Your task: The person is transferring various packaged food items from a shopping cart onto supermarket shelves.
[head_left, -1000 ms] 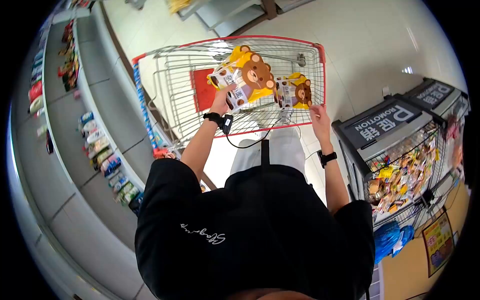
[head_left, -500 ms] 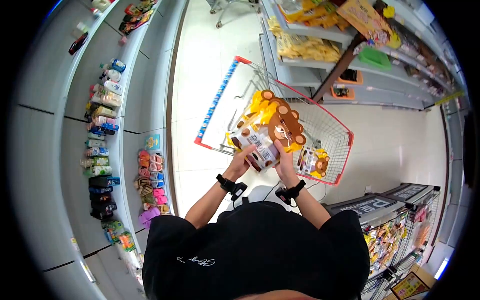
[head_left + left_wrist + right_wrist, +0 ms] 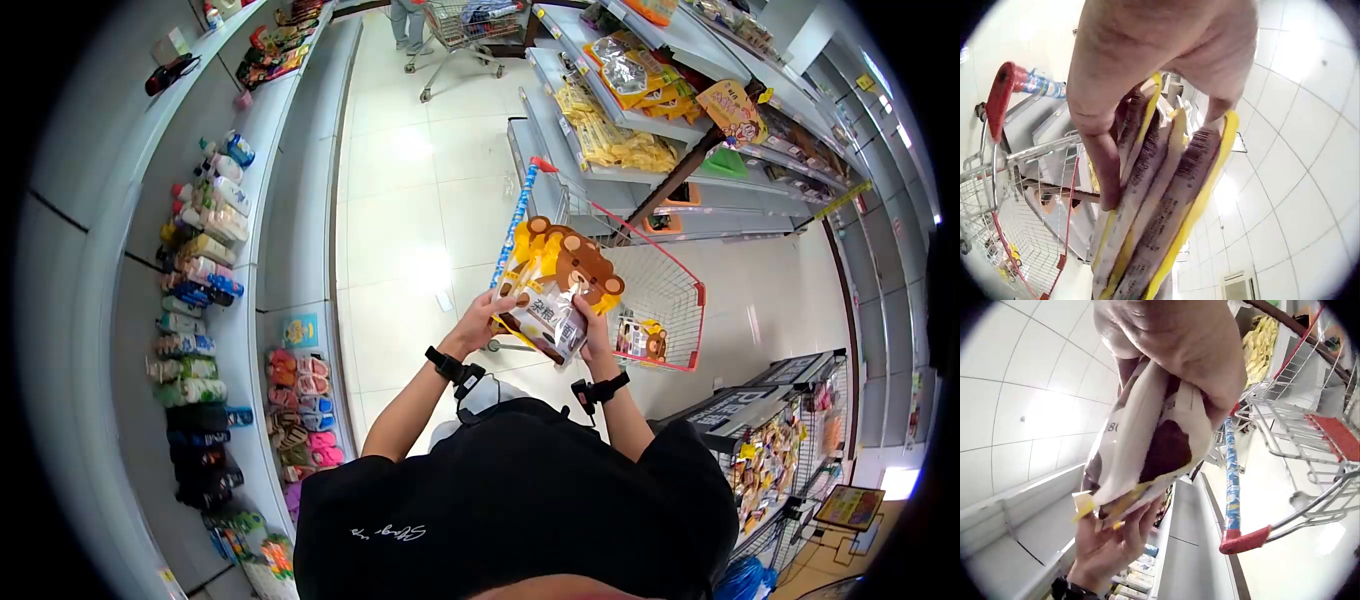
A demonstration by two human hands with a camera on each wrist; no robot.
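Note:
A stack of several noodle packs [image 3: 560, 285], yellow and white with a brown bear's head at the top, is held between both hands in front of the body. My left hand [image 3: 476, 322] grips one side edge, its thumb on the front pack. On the opposite side my right hand [image 3: 597, 333] grips the stack, thumb over the front. In the left wrist view, the left fingers [image 3: 1107, 169] and thumb span the side edges of the packs [image 3: 1166, 194]. The right wrist view shows the packs [image 3: 1166, 450] from the right hand's side, with the left hand [image 3: 1107, 550] beyond.
The red-rimmed shopping cart [image 3: 690, 290] stands just beyond the hands, another bear pack [image 3: 640, 338] inside. Shelves with bottles [image 3: 215, 200] and slippers [image 3: 300, 400] line the left. Yellow packs [image 3: 615, 130] fill shelves ahead right. Behind stands a person [image 3: 408, 25] beside another cart [image 3: 470, 30].
My right hand has left the cart's rim and joined the left on the noodle packs. The stack has come from over the cart to near its handle, and the view has turned left.

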